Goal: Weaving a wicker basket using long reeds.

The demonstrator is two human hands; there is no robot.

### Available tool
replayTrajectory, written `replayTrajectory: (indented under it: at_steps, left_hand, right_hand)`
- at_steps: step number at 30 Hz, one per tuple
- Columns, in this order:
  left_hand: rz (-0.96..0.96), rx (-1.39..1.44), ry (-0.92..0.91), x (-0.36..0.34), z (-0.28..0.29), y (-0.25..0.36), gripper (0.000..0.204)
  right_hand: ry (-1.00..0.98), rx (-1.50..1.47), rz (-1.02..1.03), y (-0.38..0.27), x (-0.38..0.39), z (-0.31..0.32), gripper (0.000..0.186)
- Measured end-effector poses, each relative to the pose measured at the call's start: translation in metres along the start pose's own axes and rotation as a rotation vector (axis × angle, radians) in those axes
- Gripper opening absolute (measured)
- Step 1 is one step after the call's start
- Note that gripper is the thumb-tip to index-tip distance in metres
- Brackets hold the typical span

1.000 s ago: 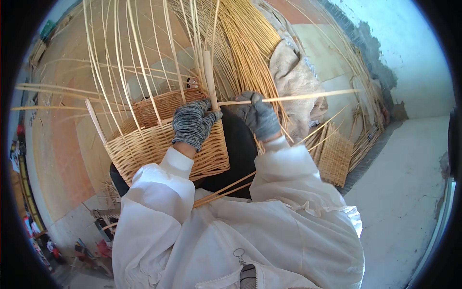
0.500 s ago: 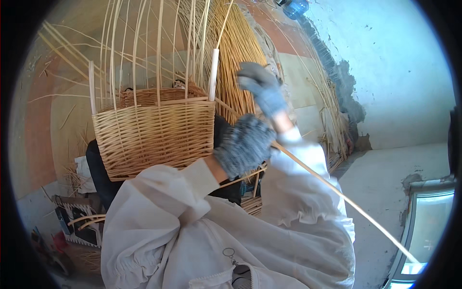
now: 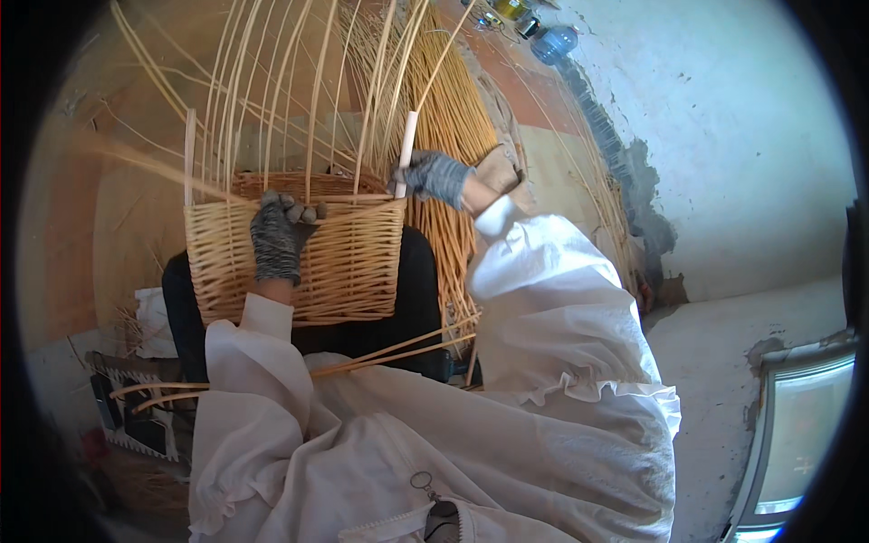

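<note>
A partly woven wicker basket point(image 3: 353, 271) rests in front of me on a black surface, its upright stakes point(image 3: 314, 109) rising past the rim. At the middle of the near rim, my left hand point(image 3: 281, 237), in a grey knitted glove, is closed on a willow rod point(image 3: 158, 167). The rod's free end sweeps out to the left, blurred by motion. At the right corner, my gloved right hand point(image 3: 433, 176) wraps round the white corner post point(image 3: 408, 145); some of its fingers are hidden behind it. Another corner post point(image 3: 189, 154) stands at the left.
A large bundle of willow rods point(image 3: 453, 100) lies beyond the basket to the right. Loose rods point(image 3: 398, 353) cross near my lap. A blue plastic bottle point(image 3: 554, 43) stands by the peeling wall point(image 3: 724, 163). Dark items point(image 3: 136, 407) lie at lower left.
My left hand has moved left from beside the basket to its near rim, and the rod now points left instead of lower right. My right hand has come onto the right corner post.
</note>
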State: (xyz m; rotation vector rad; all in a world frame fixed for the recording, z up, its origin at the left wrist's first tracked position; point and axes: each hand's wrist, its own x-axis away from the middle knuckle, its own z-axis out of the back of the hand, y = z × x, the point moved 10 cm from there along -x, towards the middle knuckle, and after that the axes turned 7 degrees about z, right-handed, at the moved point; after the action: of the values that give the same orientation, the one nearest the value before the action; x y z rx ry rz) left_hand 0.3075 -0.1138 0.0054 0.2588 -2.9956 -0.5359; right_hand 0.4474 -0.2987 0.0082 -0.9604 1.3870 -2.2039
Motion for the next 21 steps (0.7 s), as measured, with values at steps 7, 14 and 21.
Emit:
replayTrajectory:
  at_steps: [7, 14, 21]
  left_hand:
    - [-0.042, -0.966, 0.179, -0.03, 0.02, 0.084, 0.007]
    - [-0.062, -2.619, -0.678, -0.196, -0.152, -0.051, 0.022]
    - [0.418, -2.806, -1.416, -0.14, -0.143, -0.302, 0.036]
  right_hand:
    - [0.032, 0.532, 0.044, -0.006, 0.001, -0.023, 0.056]
    - [0.358, 0.194, -0.16, 0.023, 0.013, -0.019, 0.036]
    - [0.706, 0.518, 0.103, 0.004, 0.014, -0.004, 0.034]
